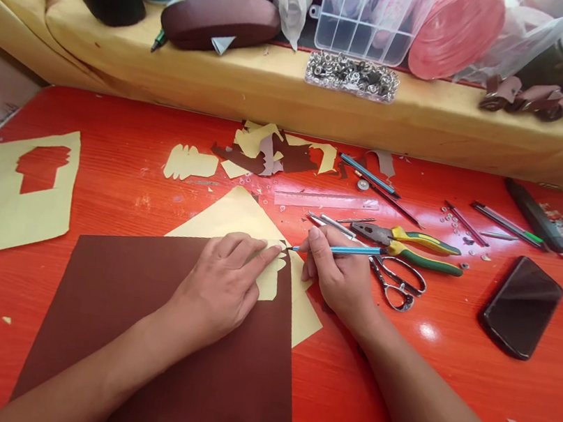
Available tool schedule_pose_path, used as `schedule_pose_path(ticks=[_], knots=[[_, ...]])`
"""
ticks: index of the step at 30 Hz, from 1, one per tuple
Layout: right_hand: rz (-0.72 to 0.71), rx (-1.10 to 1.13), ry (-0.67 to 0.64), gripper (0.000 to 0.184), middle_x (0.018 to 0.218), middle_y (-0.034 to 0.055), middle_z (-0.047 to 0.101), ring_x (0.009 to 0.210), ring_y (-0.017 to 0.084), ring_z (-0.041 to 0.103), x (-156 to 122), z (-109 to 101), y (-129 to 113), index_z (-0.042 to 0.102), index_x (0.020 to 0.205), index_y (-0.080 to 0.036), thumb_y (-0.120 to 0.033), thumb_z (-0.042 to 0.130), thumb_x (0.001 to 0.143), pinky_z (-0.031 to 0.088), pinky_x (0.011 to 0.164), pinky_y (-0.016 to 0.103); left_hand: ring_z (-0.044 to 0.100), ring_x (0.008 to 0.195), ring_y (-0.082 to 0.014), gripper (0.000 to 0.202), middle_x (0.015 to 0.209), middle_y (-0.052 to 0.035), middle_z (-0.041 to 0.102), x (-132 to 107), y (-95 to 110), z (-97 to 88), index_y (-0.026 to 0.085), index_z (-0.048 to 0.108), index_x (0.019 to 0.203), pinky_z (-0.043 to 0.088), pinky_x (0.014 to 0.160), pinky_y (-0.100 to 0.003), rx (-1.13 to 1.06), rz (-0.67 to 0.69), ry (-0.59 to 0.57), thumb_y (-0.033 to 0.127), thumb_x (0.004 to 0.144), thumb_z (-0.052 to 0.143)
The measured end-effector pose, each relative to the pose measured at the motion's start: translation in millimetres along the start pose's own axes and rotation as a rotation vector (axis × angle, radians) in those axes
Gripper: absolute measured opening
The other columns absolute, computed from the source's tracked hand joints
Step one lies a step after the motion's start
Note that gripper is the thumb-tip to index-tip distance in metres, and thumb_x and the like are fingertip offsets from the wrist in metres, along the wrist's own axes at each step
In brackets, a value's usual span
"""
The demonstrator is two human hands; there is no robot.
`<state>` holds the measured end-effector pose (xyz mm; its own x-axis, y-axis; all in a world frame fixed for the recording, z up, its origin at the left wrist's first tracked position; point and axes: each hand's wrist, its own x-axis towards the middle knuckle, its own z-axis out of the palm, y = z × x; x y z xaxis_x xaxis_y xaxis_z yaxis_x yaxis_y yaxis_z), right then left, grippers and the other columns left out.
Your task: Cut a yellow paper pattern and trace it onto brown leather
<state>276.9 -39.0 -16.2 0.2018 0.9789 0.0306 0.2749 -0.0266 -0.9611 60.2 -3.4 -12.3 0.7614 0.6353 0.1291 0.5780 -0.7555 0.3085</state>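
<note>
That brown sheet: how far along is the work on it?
Done: a pale sheet has a shape cut out, and brown scraps lie behind. In hand: the left hand pins a pale template to the brown sheet; the right hand holds a blue tool at its edge. Left: the visible brown looks uncut.

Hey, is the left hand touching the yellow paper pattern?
Touching: the head view shows the left hand resting its fingertips on the yellow paper pattern.
</note>
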Motion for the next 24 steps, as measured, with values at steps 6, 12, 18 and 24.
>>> schedule_pose_path(ticks=[6,12,18,24], knots=[[0.01,-0.005,-0.012,0.04,0.05,-0.0059,0.055,0.046,0.019,0.06,-0.1,-0.7,-1.1,0.064,0.079,-0.025,-0.046,0.053,0.112,0.047,0.057,0.035,0.057,0.122,-0.032,0.056,0.134,-0.0123,0.069,-0.1,-2.6,0.7,0.02,0.061,0.147,0.048,0.101,-0.05,-0.026,-0.001,-0.007,0.008,0.093,0.051],[-0.009,-0.05,-0.02,0.044,0.048,-0.0052,0.058,0.047,0.019,0.058,0.0,-1.2,-3.4,0.065,0.078,-0.025,-0.05,0.051,0.112,0.049,0.063,0.036,0.056,0.123,-0.0321,0.056,0.135,-0.0128,0.068,-0.1,-5.1,-0.8,0.02,0.06,0.149,0.047,0.106,-0.054,-0.062,-0.001,-0.031,0.008,0.094,0.051],[0.011,-0.014,-0.024,0.048,0.047,-0.0053,0.057,0.045,0.019,0.059,-0.5,-0.5,-2.6,0.067,0.079,-0.025,-0.059,0.052,0.11,0.048,0.056,0.035,0.056,0.123,-0.0321,0.055,0.134,-0.0128,0.067,0.7,-5.4,-1.7,0.021,0.061,0.148,0.047,0.108,-0.054,-0.084,-0.016,-0.044,0.008,0.095,0.05],[-0.004,-0.023,-0.037,0.047,0.047,-0.0056,0.057,0.044,0.018,0.059,-0.4,-0.3,-2.9,0.066,0.078,-0.025,-0.054,0.051,0.111,0.048,0.056,0.034,0.055,0.124,-0.0318,0.057,0.133,-0.0123,0.067,1.3,-6.0,-1.6,0.023,0.061,0.149,0.046,0.109,-0.054,-0.108,-0.025,-0.049,0.008,0.095,0.049]])
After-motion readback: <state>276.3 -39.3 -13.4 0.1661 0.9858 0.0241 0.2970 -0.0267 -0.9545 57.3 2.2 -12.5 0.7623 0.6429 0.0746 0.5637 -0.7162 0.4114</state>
